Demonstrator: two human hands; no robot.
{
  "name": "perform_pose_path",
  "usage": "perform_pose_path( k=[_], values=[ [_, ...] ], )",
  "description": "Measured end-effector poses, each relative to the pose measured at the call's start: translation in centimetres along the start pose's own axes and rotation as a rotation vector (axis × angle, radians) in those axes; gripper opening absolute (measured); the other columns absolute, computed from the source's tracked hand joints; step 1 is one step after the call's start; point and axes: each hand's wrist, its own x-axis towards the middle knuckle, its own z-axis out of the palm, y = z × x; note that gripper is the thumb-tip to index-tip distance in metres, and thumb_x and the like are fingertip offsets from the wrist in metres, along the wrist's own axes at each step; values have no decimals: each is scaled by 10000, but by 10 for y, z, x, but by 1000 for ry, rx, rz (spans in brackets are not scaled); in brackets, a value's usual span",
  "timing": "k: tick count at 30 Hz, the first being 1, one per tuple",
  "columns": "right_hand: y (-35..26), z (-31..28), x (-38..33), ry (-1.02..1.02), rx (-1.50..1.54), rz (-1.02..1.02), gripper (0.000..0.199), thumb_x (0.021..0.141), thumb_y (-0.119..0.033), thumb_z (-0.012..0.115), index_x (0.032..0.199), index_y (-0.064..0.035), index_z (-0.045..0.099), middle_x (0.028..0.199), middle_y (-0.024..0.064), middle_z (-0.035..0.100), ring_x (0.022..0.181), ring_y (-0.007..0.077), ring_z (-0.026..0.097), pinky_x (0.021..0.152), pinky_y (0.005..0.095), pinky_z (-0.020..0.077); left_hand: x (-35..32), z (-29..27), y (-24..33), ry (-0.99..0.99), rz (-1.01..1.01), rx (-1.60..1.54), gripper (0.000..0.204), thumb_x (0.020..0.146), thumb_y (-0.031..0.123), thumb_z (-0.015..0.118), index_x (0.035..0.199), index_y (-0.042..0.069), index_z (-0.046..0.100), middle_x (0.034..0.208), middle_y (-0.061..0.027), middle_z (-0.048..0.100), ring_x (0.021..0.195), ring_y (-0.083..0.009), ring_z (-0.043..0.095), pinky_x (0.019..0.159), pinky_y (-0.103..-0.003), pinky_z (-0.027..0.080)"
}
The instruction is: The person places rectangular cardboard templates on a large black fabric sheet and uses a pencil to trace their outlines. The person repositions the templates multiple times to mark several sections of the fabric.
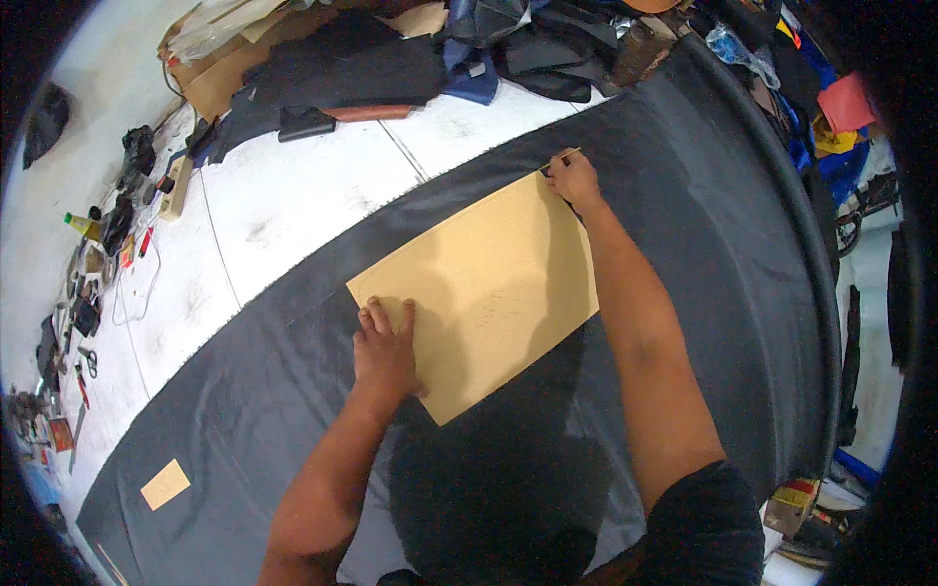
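Observation:
A large tan cardboard sheet, cut as a four-sided pattern piece, lies flat on dark grey fabric. Faint handwriting shows on its middle. My left hand rests at the sheet's left edge, its fingers spread and pressing on the card. At the far right corner, my right hand is closed in a pinch on a thin yellowish pen-like stick. That stick sits by the sheet's corner, and my fingers partly cover it. Shadows from my head and arms fall across the sheet and the fabric.
A small tan card lies on the fabric at the lower left. Black material pieces are heaped at the back of the white table. Scissors and a power strip lie leftward. A fabric roll borders the right.

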Motion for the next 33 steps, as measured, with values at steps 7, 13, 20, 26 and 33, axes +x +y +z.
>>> perform_pose_path(
  k=[7, 13, 20, 26, 33],
  values=[
    [-48, -4, -29, -44, -18, 7, 255, 896, -263, 594, 1003, -41, 659, 986, 221, 693, 936, 406, 668, 840, 479, 519, -5, -1, -8, -3, -25, 27, 1407, 468, 500, 944, 1570, 169, 134, 1543, -372, 157, 1420, -501, 279, 1051, -479, 413],
    [-56, -35, -69, -21, -215, -93, 237, 914, -229, 581, 1023, -31, 652, 935, 202, 702, 845, 346, 695, 755, 419, 532, -5, -4, -5, -13, -24, 48, 1388, 496, 526, 926, 1573, 174, 124, 1552, -367, 143, 1422, -499, 276, 1056, -483, 405],
    [-20, -100, -140, -112, -246, -44, 245, 920, -235, 585, 1048, -36, 652, 948, 198, 697, 870, 340, 692, 765, 412, 529, -7, -11, -4, -46, -41, 27, 1376, 516, 508, 925, 1575, 175, 112, 1561, -363, 122, 1431, -489, 267, 1078, -484, 380],
    [-9, -119, -160, -125, -283, -112, 238, 918, -239, 603, 1050, -48, 653, 976, 209, 691, 889, 396, 668, 778, 476, 530, -4, -3, -4, -15, -38, 33, 1404, 484, 490, 940, 1574, 172, 114, 1556, -363, 135, 1420, -489, 289, 1065, -487, 397],
    [6, -145, -180, -166, -295, -195, 235, 933, -233, 574, 1033, -36, 655, 964, 200, 678, 900, 402, 652, 797, 480, 517, -2, 0, -2, 0, -29, 64, 1433, 451, 487, 949, 1575, 179, 115, 1548, -359, 158, 1409, -489, 309, 1049, -499, 415]
  ],
)
